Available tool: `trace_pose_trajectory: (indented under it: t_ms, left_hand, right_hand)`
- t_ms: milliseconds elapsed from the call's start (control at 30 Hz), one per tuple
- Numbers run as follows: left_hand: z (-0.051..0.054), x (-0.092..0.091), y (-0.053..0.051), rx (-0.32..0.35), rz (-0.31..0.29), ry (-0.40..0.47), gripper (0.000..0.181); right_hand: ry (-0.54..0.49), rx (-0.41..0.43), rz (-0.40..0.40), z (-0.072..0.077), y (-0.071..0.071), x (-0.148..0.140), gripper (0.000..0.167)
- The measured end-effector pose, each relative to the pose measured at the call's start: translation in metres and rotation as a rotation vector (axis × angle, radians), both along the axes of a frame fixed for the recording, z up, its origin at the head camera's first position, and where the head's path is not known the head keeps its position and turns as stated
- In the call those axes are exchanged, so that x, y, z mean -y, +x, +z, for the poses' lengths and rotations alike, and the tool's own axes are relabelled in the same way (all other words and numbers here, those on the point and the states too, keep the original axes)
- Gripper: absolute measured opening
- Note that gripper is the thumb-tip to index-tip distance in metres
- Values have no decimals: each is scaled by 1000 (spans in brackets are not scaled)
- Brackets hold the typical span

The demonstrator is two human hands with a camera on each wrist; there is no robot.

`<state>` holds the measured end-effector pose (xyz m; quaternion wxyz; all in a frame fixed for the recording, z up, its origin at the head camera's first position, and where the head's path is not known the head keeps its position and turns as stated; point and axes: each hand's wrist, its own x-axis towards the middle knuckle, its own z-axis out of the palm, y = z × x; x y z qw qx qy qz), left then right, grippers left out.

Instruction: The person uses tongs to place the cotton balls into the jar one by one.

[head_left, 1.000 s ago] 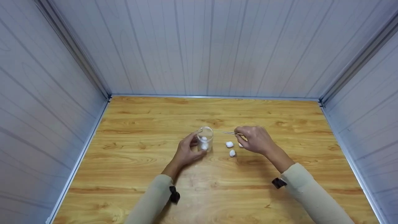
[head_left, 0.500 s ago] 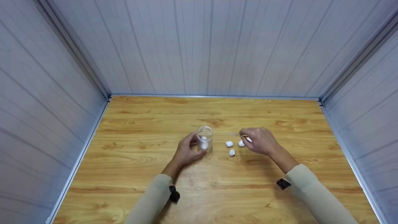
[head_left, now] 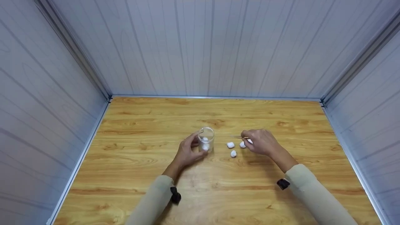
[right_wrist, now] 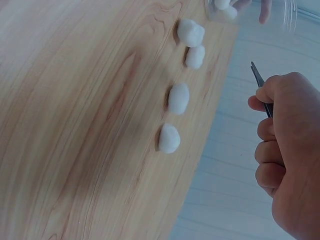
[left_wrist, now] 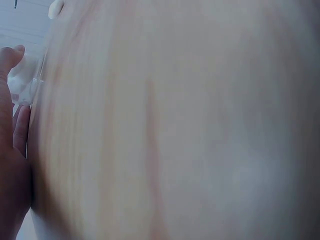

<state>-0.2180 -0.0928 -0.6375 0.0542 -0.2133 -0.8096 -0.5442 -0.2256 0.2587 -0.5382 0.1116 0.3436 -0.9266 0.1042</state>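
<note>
A clear glass jar (head_left: 206, 137) stands upright on the table with white cotton balls (head_left: 205, 146) inside. My left hand (head_left: 189, 150) grips the jar from its left side, fingers behind and thumb in front. In the right wrist view my right hand (right_wrist: 295, 135) pinches metal tweezers (right_wrist: 257, 75) between thumb and forefinger. The tweezers' tips point left toward the jar, apart from it, with nothing between them. Several loose cotton balls (right_wrist: 179, 98) lie on the table below the right hand; in the head view that hand partly covers one.
The wood-grain table (head_left: 140, 125) is enclosed by pale panel walls (head_left: 193, 47) at the back and both sides. A metal strip (head_left: 175, 96) runs along the back edge. Dark wrist devices (head_left: 283, 184) sit on both sleeves.
My right hand has shifted a little to the right with the tweezers, uncovering more of the cotton balls. The left hand and the jar have stayed in place.
</note>
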Motion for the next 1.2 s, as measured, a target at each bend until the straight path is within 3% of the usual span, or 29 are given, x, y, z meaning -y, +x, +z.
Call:
trace_pose_trajectory:
  t_ms: [567,1200]
  left_hand:
    - [-2,0,0,27,11,0,87]
    - [0,-1,0,17,3,1,86]
  right_hand:
    - [69,80,-5,-5,-2,5,7]
    - [131,145,-25,-21,-2,11,5]
